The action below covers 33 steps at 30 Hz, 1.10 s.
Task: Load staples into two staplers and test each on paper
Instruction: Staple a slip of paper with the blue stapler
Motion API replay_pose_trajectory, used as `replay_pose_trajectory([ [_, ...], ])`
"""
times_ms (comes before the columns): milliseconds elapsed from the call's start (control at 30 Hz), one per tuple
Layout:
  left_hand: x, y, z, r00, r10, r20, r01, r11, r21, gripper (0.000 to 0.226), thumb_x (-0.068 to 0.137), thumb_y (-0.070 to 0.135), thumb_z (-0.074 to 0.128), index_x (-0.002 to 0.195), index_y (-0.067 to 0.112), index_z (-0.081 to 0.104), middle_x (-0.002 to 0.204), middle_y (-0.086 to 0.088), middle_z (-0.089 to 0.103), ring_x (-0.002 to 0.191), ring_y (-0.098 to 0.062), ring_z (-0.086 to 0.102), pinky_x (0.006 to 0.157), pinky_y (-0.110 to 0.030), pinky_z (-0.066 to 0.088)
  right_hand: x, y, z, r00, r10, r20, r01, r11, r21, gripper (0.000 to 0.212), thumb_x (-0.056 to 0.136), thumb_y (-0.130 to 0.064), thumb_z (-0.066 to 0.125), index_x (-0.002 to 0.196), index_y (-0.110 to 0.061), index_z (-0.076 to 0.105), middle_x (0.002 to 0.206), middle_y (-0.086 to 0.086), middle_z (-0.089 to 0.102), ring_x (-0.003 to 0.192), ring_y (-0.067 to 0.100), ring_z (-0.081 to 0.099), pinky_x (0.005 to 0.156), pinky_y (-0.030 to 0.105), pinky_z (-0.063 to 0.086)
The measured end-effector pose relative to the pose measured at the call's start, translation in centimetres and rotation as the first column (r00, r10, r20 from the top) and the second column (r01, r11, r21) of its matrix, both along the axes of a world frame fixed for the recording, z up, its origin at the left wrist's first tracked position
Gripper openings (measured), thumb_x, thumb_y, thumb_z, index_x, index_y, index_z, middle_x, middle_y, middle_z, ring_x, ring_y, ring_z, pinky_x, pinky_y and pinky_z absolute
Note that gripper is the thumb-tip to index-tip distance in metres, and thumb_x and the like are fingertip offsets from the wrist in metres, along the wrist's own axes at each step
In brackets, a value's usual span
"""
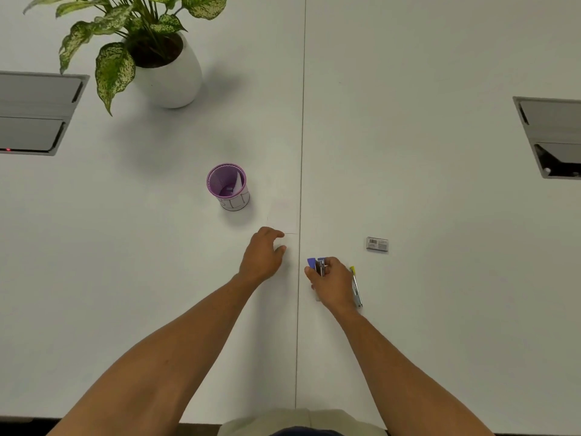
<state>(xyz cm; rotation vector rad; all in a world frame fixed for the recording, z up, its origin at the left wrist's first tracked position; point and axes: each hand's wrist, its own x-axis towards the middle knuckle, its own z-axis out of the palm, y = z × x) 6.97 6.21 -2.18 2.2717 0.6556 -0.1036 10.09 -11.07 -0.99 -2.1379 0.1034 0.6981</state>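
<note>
Right grip curled round the blue stapler, just right of the bench seam. Left grip, fingers bent, sits at the near corner of the paper; whether it pinches the sheet cannot be told. Second stapler lies beside the right grip. Likely fault: an unheld sheet slides away as the stapler closes on it.

An office — white meeting table with cable hatches, potted plant, pen cup.
</note>
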Motion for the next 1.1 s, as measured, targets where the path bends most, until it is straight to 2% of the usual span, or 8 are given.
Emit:
replay_pose_trajectory([
  [100, 0.9, 0.6, -0.6, 0.995, -0.093, -0.021, 0.095, 0.988, 0.124, 0.042, 0.092, 0.017, 0.059, 0.132, 0.012, 0.053, 0.139, -0.008, 0.051, 0.126, -0.026, 0.047, 0.106, -0.035, 0.037, 0.5, 0.7, -0.2, 0.985, 0.104, 0.139, -0.074, 0.975, -0.209, 0.034, 0.086, -0.032, 0.071, 0.107, -0.008, 0.059, 0.099, 0.008, 0.066, 0.093, 0.025, 0.063, 0.072, 0.025, 0.039],
  [200, 1.8, 1.0, -1.2, 0.989, -0.142, -0.049, 0.149, 0.968, 0.202, 0.051, 0.091, 0.016, 0.060, 0.140, 0.011, 0.045, 0.148, -0.009, 0.043, 0.135, -0.028, 0.039, 0.112, -0.038, 0.031, 1.0, 1.3, -0.4, 0.974, 0.170, 0.151, -0.109, 0.932, -0.345, 0.054, 0.089, -0.034, 0.066, 0.132, -0.006, 0.046, 0.116, 0.010, 0.063, 0.106, 0.028, 0.062, 0.085, 0.032, 0.045],
  [333, 2.5, 1.6, -2.0, 0.981, -0.181, -0.071, 0.194, 0.946, 0.260, 0.056, 0.093, 0.019, 0.059, 0.144, 0.010, 0.038, 0.152, -0.010, 0.037, 0.141, -0.027, 0.033, 0.116, -0.038, 0.025, 1.0, 1.6, -0.8, 0.954, 0.255, 0.157, -0.162, 0.881, -0.446, 0.053, 0.093, -0.036, 0.060, 0.135, -0.012, 0.040, 0.119, 0.008, 0.063, 0.102, 0.029, 0.064, 0.082, 0.034, 0.049],
  [600, 3.4, 3.0, -3.8, 0.936, -0.274, -0.220, 0.334, 0.889, 0.313, 0.055, 0.104, 0.028, 0.029, 0.154, 0.016, 0.008, 0.163, -0.003, 0.007, 0.150, -0.024, 0.000, 0.120, -0.042, 0.004, 1.6, 2.0, -1.7, 0.918, 0.376, 0.123, -0.254, 0.799, -0.545, 0.054, 0.095, -0.048, 0.052, 0.133, -0.012, 0.040, 0.117, 0.007, 0.062, 0.100, 0.025, 0.065, 0.077, 0.033, 0.050],
  [767, 2.8, 3.1, -3.9, 0.939, -0.264, -0.220, 0.332, 0.859, 0.389, 0.047, 0.103, 0.028, 0.035, 0.149, 0.016, 0.031, 0.157, -0.003, 0.030, 0.146, -0.026, 0.021, 0.119, -0.043, 0.017, 1.8, 2.2, -1.8, 0.933, 0.353, 0.075, -0.269, 0.818, -0.508, 0.067, 0.092, -0.049, 0.058, 0.140, -0.011, 0.032, 0.123, 0.011, 0.056, 0.103, 0.027, 0.063, 0.080, 0.035, 0.051],
  [933, 2.4, 2.7, -3.4, 0.952, -0.262, -0.156, 0.305, 0.846, 0.438, 0.031, 0.097, 0.024, 0.048, 0.126, 0.018, 0.059, 0.131, 0.000, 0.059, 0.127, -0.022, 0.045, 0.106, -0.038, 0.031, 1.6, 2.2, -1.3, 0.934, 0.308, 0.179, -0.203, 0.873, -0.443, 0.072, 0.089, -0.051, 0.061, 0.143, -0.011, 0.033, 0.133, 0.011, 0.046, 0.113, 0.026, 0.055, 0.086, 0.036, 0.050],
  [1000, 1.9, 2.6, -3.5, 0.951, -0.271, -0.151, 0.310, 0.841, 0.444, 0.027, 0.097, 0.024, 0.050, 0.120, 0.018, 0.062, 0.126, 0.001, 0.061, 0.124, -0.020, 0.046, 0.104, -0.036, 0.032, 1.8, 2.2, -1.1, 0.925, 0.299, 0.236, -0.187, 0.897, -0.402, 0.068, 0.089, -0.048, 0.062, 0.141, -0.011, 0.037, 0.133, 0.010, 0.047, 0.115, 0.024, 0.053, 0.087, 0.034, 0.049],
  [1100, 1.7, 2.6, -3.7, 0.934, -0.324, -0.148, 0.356, 0.828, 0.433, 0.028, 0.098, 0.026, 0.049, 0.121, 0.016, 0.062, 0.143, -0.004, 0.049, 0.139, -0.025, 0.033, 0.115, -0.040, 0.023, 2.1, 2.2, -1.0, 0.908, 0.321, 0.268, -0.224, 0.914, -0.338, 0.060, 0.090, -0.042, 0.065, 0.138, -0.013, 0.044, 0.132, 0.008, 0.049, 0.120, 0.023, 0.050, 0.091, 0.032, 0.046],
])
